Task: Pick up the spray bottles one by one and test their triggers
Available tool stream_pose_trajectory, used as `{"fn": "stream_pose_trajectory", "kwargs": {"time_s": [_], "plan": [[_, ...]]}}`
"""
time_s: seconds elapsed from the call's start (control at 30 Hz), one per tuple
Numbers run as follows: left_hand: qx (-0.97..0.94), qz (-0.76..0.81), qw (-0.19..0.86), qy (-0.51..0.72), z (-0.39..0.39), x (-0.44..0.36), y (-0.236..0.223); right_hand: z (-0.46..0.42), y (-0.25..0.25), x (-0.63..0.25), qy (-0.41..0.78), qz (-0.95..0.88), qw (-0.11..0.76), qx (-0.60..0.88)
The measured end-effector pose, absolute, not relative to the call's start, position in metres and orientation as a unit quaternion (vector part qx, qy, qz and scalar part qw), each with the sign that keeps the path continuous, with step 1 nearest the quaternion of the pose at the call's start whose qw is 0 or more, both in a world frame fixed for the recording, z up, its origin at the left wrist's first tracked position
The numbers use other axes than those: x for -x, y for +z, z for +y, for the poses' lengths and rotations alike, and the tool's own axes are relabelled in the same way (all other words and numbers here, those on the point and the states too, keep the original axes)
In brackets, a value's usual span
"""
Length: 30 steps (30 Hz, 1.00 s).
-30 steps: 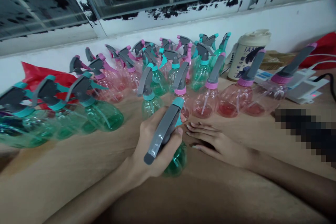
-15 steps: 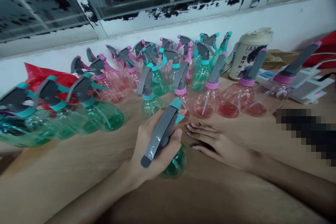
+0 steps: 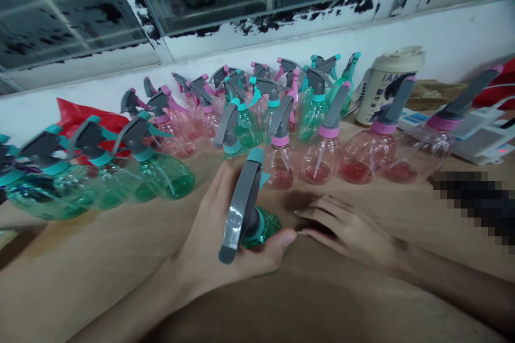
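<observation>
My left hand (image 3: 213, 233) is wrapped round a green spray bottle (image 3: 242, 201) near the front of the table. Its grey sprayer head with a turquoise collar and nozzle tilts over the hand, and the lower body is partly hidden by my fingers and thumb. My right hand (image 3: 341, 225) lies on the wood just right of that bottle, fingers stretched and holding nothing. Right behind the held bottle stands another green spray bottle (image 3: 231, 147), partly covered by my fingers. Beside it a row of pink spray bottles (image 3: 321, 163) runs to the right, with red liquid low inside.
Several green spray bottles (image 3: 167, 177) form a row at the left. Behind, pink and green ones crowd towards the white wall (image 3: 454, 29). A paper-style coffee cup (image 3: 386, 88), white boxy devices (image 3: 478, 139) and red bags (image 3: 82, 118) stand around. A pixelated dark patch covers the right edge.
My left hand has shifted its grip lower round the bottle, the thumb now reaching across its front. The view has turned slightly, sliding the scene right. My right hand remains on the table.
</observation>
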<state>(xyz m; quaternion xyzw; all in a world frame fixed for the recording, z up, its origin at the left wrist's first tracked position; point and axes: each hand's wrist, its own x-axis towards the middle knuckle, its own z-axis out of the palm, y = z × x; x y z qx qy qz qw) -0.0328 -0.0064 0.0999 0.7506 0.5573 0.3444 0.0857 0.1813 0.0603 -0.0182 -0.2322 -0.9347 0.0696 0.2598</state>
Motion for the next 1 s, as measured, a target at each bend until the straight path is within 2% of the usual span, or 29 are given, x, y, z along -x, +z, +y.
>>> {"fn": "stream_pose_trajectory", "kwargs": {"time_s": [0.13,0.5,0.73,1.0], "plan": [[-0.760,0.552,0.049,0.340,-0.017,0.040,0.098,0.057,-0.016,-0.180,0.075,-0.932,0.274,0.223],[-0.710,0.601,0.121,0.347,-0.036,0.052,0.092,0.041,-0.004,-0.166,0.115,-0.923,0.293,0.221],[-0.698,0.645,0.019,0.312,-0.046,0.076,0.103,0.040,0.009,-0.150,0.126,-0.917,0.302,0.229],[-0.686,0.691,-0.014,0.228,-0.043,0.117,0.106,0.053,0.027,-0.113,0.114,-0.910,0.327,0.228]]}}
